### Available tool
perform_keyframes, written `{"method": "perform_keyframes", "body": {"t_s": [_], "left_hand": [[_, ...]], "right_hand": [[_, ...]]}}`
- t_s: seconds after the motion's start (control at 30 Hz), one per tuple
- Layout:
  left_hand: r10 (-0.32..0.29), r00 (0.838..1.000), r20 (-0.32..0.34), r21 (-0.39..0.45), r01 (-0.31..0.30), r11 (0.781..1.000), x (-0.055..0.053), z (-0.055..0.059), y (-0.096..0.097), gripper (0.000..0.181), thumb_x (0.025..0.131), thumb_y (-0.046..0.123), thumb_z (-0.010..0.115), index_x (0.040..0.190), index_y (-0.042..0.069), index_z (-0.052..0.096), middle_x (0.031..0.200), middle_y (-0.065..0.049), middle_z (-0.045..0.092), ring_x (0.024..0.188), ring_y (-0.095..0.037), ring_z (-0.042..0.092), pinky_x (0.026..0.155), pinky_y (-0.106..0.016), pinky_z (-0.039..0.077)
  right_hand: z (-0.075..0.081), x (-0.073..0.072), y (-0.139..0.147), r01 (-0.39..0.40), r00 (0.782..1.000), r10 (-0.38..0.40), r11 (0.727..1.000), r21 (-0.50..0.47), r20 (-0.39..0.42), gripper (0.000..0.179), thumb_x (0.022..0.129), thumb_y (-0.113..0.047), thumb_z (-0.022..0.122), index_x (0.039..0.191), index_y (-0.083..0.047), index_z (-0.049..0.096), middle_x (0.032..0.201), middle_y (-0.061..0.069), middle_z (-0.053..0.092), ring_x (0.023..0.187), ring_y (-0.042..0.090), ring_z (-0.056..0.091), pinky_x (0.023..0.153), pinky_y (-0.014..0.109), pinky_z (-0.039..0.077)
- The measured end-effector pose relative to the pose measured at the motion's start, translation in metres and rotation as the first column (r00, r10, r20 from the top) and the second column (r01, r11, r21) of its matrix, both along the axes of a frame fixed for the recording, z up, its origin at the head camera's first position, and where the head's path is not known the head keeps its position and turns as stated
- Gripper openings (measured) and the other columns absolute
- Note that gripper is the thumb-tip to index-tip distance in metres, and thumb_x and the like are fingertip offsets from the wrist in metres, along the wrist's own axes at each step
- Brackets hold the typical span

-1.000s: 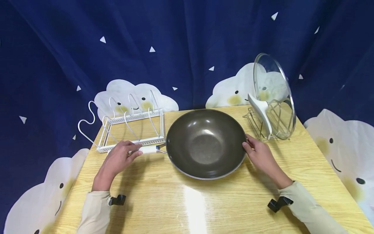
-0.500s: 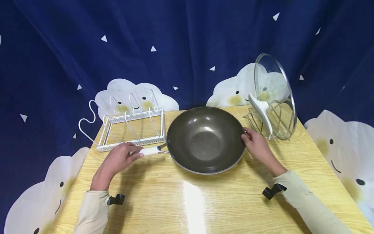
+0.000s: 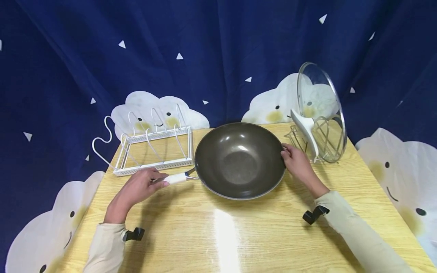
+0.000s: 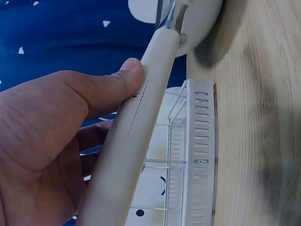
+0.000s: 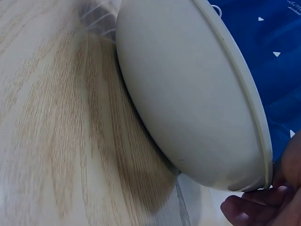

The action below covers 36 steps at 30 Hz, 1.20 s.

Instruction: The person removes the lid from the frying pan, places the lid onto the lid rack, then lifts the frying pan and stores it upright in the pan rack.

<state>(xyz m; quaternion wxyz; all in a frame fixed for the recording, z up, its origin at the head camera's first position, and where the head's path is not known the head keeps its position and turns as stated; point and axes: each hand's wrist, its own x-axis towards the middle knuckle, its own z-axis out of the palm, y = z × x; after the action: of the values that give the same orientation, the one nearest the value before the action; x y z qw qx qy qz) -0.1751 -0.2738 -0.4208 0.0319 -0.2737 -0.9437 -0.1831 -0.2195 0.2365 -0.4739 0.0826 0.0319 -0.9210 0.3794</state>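
A dark-coated wok [image 3: 240, 163] with a white handle [image 3: 176, 179] sits at the middle of the wooden table in the head view. My left hand [image 3: 138, 189] holds that handle near its end, thumb along one side and fingers beneath, as the left wrist view shows. On the far right of the wok, my right hand [image 3: 300, 167] pinches the rim between thumb and fingers. From the right wrist, the wok's pale outside [image 5: 188, 94] shows close over the table, with fingertips [image 5: 240, 209] at its edge.
A white wire rack [image 3: 153, 167] stands back left, right behind the left hand and handle. At the back right, a glass lid [image 3: 322, 113] with a white handle leans upright in a metal wire stand [image 3: 297, 138]. Behind the table [image 3: 191, 235] hangs a blue curtain [image 3: 218, 57].
The wok has turned slightly counterclockwise: its right side and my right hand have moved away from me, while the handle and left hand have come slightly nearer. Both grips stay the same.
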Motion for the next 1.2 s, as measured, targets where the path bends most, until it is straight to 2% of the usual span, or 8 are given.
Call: {"method": "perform_keyframes", "body": {"t_s": [0.23,0.43,0.7,0.87,1.2], "left_hand": [[-0.021,1.000,0.010,0.016,0.021,1.000,0.004,0.002,0.002,0.022,0.090,0.023,0.079,0.108,0.012,0.080,0.082,0.009,0.066,0.072,-0.006,0.054,0.065,-0.030,0.046],[0.009,0.999,0.032,0.019,-0.010,1.000,0.007,0.004,0.006,0.025,0.090,0.025,0.079,0.109,0.010,0.080,0.083,0.007,0.067,0.071,-0.007,0.052,0.063,-0.030,0.045],[0.023,0.998,0.058,0.020,-0.024,0.999,0.010,0.004,0.008,0.021,0.089,0.024,0.080,0.106,0.012,0.081,0.081,0.009,0.067,0.071,-0.008,0.052,0.063,-0.029,0.044],[0.032,0.995,0.100,0.035,-0.036,0.999,0.010,0.005,0.008,0.020,0.090,0.023,0.080,0.106,0.011,0.081,0.081,0.008,0.067,0.070,-0.008,0.051,0.062,-0.027,0.043],[0.065,0.986,0.157,0.056,-0.074,0.996,0.014,0.007,0.014,0.020,0.090,0.024,0.080,0.106,0.013,0.081,0.079,0.008,0.064,0.067,-0.008,0.049,0.058,-0.026,0.041]], "right_hand": [[0.005,-0.011,-0.003,0.011,1.000,-0.010,1.000,-0.024,0.025,0.042,0.106,-0.015,0.048,0.141,0.008,0.053,0.128,0.031,0.064,0.120,0.046,0.061,0.102,0.058,0.044],[0.008,-0.021,-0.006,0.033,0.998,-0.030,0.998,-0.046,0.061,0.041,0.106,-0.015,0.046,0.141,0.007,0.053,0.129,0.030,0.064,0.120,0.045,0.061,0.102,0.056,0.045],[0.006,-0.025,-0.010,0.063,0.997,-0.061,0.997,-0.042,0.045,0.039,0.105,-0.012,0.046,0.138,0.006,0.057,0.126,0.029,0.066,0.115,0.043,0.063,0.098,0.055,0.047],[0.007,-0.030,-0.012,0.079,0.996,-0.077,0.996,-0.045,0.046,0.038,0.105,-0.011,0.046,0.138,0.005,0.058,0.127,0.029,0.065,0.118,0.044,0.062,0.099,0.056,0.047],[0.012,-0.040,-0.014,0.122,0.986,-0.115,0.991,-0.055,0.124,0.042,0.105,-0.014,0.042,0.141,0.001,0.057,0.131,0.028,0.064,0.116,0.043,0.063,0.095,0.054,0.050]]}}
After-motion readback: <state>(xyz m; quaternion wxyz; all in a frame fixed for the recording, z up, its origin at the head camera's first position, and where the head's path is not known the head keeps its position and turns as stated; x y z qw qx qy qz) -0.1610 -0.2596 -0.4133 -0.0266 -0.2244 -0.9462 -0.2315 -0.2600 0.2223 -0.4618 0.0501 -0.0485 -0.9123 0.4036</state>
